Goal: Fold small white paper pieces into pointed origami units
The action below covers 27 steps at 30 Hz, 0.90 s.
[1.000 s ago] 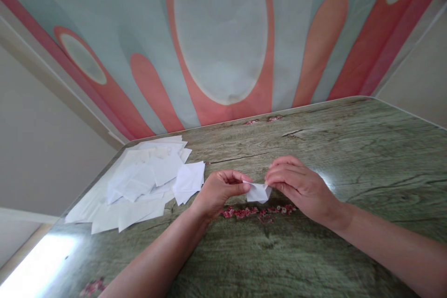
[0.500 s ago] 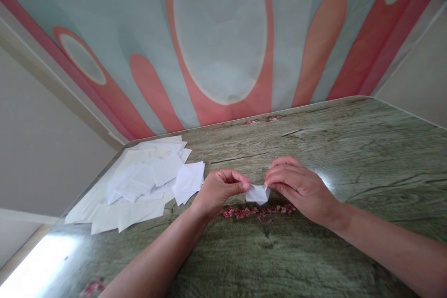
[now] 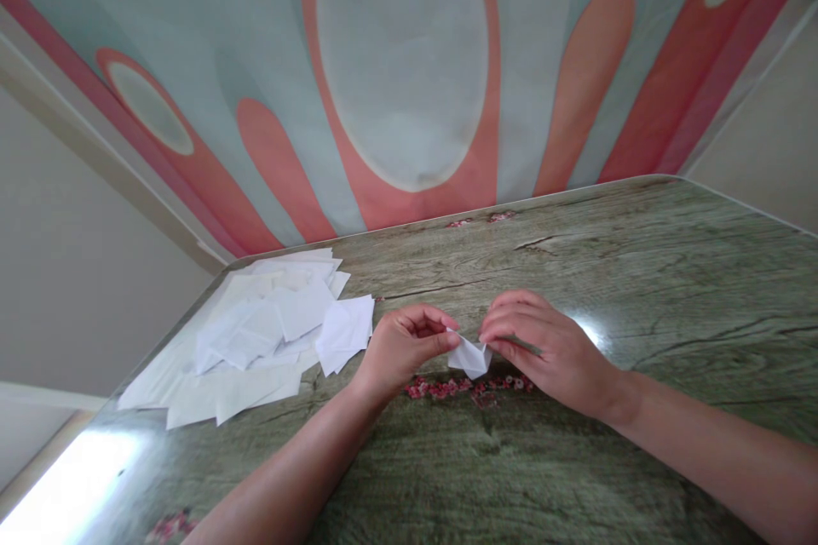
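At the far left stands a plain grey wall (image 3: 89,196), and below it a bright white reflection (image 3: 77,477) lies on the glossy wood-grain table (image 3: 639,272). Near the lower edge of the view, a pink flower print (image 3: 171,525) decorates the same surface. Farther up, on the left part of the table, there is a spread pile of white paper sheets (image 3: 256,379); the sheets overlap at different angles, and smaller pieces lie on top of larger ones. Just to the right of this pile lies a small stack of white paper squares (image 3: 345,334), its edges not quite aligned. Next comes the left hand (image 3: 397,351), which pinches the left end of a small folded white paper (image 3: 471,358) between the thumb and the forefinger. This paper is in the middle, between the two hands, and it shows a crease and a lower corner which points downward. Under it and beside it, a row of red and pink blossoms (image 3: 438,389) is printed on the table. The right hand (image 3: 550,349) grips the right end of the paper with its fingertips, the other fingers curved above. Behind the table, a wall covering (image 3: 402,60) shows coral and pale oval shapes on grey-blue.
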### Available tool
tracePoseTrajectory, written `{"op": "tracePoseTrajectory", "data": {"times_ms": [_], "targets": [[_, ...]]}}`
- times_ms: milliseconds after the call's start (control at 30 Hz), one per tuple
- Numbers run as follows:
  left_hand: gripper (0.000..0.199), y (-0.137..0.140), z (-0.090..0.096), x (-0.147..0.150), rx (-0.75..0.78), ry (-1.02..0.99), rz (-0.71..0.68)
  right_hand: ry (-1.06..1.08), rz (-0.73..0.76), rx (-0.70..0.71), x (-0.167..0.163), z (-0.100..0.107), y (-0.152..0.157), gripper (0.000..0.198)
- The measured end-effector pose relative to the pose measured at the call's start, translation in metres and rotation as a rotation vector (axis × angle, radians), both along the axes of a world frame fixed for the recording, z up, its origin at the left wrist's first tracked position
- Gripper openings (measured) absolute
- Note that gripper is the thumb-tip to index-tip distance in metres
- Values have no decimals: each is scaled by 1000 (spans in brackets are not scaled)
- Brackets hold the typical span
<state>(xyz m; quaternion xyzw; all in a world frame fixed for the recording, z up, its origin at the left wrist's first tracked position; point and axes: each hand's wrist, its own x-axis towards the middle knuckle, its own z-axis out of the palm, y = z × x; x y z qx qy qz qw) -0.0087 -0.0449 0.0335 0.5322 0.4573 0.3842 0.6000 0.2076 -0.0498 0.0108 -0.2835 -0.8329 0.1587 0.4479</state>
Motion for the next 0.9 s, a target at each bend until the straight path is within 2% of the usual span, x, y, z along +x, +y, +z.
{"op": "tracePoseTrajectory", "data": {"times_ms": [233,400,667,900], "targets": [[16,0,-1,-3,18,143,-8,16,-16,4,1,-1,2,9],[16,-1,2,-4,9,173,0,14,-23,-1,1,-1,2,9],[20,0,0,-2,-25,6,-3,9,-36,-17,2,-2,2,9],[17,1,1,-3,-36,36,-7,7,-43,-29,3,-1,2,9]]}}
